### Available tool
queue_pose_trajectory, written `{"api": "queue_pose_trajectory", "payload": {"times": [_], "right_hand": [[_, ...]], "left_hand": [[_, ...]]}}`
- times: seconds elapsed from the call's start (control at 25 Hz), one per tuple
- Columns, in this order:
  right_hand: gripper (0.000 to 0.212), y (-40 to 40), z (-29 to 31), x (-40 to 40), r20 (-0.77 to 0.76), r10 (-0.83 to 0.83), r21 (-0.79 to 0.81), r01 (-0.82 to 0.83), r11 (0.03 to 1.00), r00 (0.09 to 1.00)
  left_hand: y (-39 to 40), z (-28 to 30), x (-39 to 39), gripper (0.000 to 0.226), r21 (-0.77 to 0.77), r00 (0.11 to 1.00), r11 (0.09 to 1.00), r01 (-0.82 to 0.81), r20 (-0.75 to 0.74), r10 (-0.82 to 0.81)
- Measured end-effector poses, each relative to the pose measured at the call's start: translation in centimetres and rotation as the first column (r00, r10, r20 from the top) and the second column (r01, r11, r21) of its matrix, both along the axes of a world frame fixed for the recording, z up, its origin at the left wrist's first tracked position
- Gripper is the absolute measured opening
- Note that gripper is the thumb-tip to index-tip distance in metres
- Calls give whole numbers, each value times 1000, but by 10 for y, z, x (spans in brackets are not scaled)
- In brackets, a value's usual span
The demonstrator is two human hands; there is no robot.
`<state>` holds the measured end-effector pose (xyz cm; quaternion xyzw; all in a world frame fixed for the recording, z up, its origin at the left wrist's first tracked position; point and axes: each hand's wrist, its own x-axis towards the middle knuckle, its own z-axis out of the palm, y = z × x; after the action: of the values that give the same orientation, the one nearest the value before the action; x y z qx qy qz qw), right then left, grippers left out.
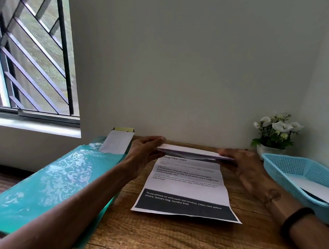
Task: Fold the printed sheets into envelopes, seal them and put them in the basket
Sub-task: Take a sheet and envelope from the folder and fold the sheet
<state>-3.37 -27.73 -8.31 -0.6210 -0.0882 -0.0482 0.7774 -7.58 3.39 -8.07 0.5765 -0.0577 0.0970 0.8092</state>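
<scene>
A wooden desk pushed against a plain pale wall, with a window to the left.

The desk [174,236] has a brown grained top, its far edge against the wall [181,59]. The window [32,54] has dark diagonal bars and a pale sill, with greenery outside giving daylight. A potted white-flowered plant [275,132] stands at the desk's far right corner.

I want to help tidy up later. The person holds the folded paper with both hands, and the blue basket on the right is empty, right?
Not quite. The head view shows both hands, left and right, holding the folded paper, and the blue basket is on the right. But it is not empty: a white paper already lies inside it.
</scene>
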Motion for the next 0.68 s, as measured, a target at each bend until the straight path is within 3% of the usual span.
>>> {"api": "queue_pose_trajectory", "payload": {"times": [0.08,0.16,0.24,0.28,0.36,0.4,0.48,0.56,0.68], "right_hand": [[36,1,-2,-1,82,-30,-116,39,992,996],[50,4,1,-5,120,-20,-116,34,993,993],[50,4,5,-8,253,-40,-228,100,968,967],[46,4,7,-10,350,-53,-319,173,932,935],[33,8,15,-18,558,-64,-441,361,822,827],[26,12,18,-23,684,-44,-468,484,740,729],[19,24,20,-33,893,80,-413,734,539,444],[16,37,20,-44,932,215,-360,816,452,292],[20,51,17,-57,907,304,-399,822,407,291]], "left_hand": [[-1,0,1,60,58,999,998,-26,-21,27],[-4,2,-1,56,186,998,981,-59,24,56],[-8,4,-5,41,415,963,885,-213,245,117],[-12,4,-8,31,502,899,787,-358,414,144],[-19,7,-15,17,503,682,569,-651,717,146],[-23,9,-19,12,443,566,492,-749,814,130],[-31,11,-24,8,339,415,449,-827,906,80],[-36,10,-26,7,309,350,430,-848,937,16],[-38,5,-26,15,474,455,238,-848,881,-133]]}}
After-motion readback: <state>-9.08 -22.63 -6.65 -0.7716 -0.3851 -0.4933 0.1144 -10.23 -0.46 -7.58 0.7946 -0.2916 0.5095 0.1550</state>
